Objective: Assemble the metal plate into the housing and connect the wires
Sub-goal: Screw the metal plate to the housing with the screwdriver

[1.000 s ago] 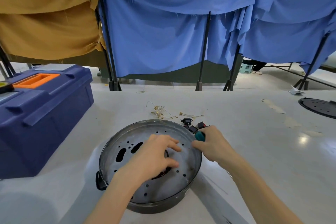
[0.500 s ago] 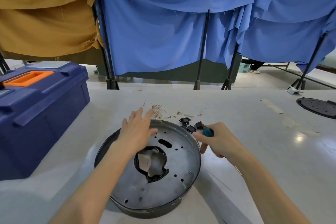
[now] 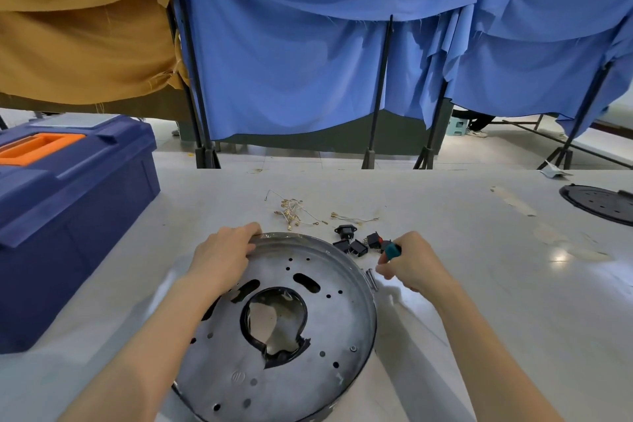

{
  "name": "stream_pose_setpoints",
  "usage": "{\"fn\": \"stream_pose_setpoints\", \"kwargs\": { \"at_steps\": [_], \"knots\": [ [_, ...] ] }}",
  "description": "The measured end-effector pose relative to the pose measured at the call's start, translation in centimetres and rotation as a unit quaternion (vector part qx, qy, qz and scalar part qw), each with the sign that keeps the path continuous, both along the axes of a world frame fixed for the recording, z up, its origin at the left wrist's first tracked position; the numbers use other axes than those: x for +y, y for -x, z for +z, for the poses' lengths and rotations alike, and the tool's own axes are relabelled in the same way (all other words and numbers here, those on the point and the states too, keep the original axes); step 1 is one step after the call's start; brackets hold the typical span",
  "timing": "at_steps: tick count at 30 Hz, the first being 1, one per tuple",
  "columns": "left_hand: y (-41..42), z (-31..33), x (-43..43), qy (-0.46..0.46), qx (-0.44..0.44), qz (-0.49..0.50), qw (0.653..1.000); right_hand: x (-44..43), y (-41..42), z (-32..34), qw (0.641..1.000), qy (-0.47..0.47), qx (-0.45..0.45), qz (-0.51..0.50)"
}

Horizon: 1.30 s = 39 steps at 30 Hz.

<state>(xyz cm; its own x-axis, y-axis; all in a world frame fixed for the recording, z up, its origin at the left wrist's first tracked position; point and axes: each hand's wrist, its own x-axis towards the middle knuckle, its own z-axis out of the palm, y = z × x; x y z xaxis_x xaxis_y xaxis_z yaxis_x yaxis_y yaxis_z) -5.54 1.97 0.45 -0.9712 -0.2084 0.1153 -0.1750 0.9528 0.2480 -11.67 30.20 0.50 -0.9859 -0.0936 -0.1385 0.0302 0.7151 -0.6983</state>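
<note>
The metal plate (image 3: pixel 301 346), round, grey and pierced with small holes, slots and one large irregular opening at its middle, sat inside the dark round housing (image 3: pixel 371 329) on the white table (image 3: pixel 479 284), close to the near edge and a little left of centre. The left hand (image 3: pixel 222 259) lay on the far left rim of the housing, fingers curled over the edge and gripping it. The right hand (image 3: pixel 411 267) was just beside the housing's right rim, closed around a tool with a teal handle (image 3: pixel 392 250) whose end stuck out above the fist; its working tip could not be made out. Just beyond that hand, a cluster of small black switches and sockets (image 3: pixel 356 243) lay on the table, near the housing's far rim. Farther back lay a loose scatter of thin wires (image 3: pixel 298 212) with brass-coloured terminals. A dark blue toolbox (image 3: pixel 68 216) with an orange handle stood at the left of the table, and a black round cover (image 3: pixel 599 202) lay well apart at the far right. Blue and mustard cloths (image 3: pixel 308 44) hung on black stands behind the table.
</note>
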Motion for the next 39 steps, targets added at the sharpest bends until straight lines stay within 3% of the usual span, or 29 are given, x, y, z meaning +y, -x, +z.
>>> {"fn": "stream_pose_setpoints", "kwargs": {
  "at_steps": [9, 22, 32, 39],
  "knots": [
    [-0.2, -0.3, -0.7, -0.047, 0.020, -0.057, 0.997, -1.1, 0.9, -1.8, 0.998, -0.043, 0.017, -0.031],
    [-0.8, -0.4, -0.3, -0.030, 0.021, -0.073, 0.997, -1.2, 1.0, -1.9, 1.000, -0.022, -0.015, 0.008],
    [-0.7, -0.7, -0.3, -0.004, 0.045, -0.066, 0.997, -1.5, 0.7, -1.9, 0.991, -0.122, -0.009, 0.052],
    [-0.8, -0.8, -0.4, 0.000, 0.046, -0.069, 0.997, -0.5, 0.3, -0.7, 0.994, -0.098, -0.023, 0.046]
  ]
}}
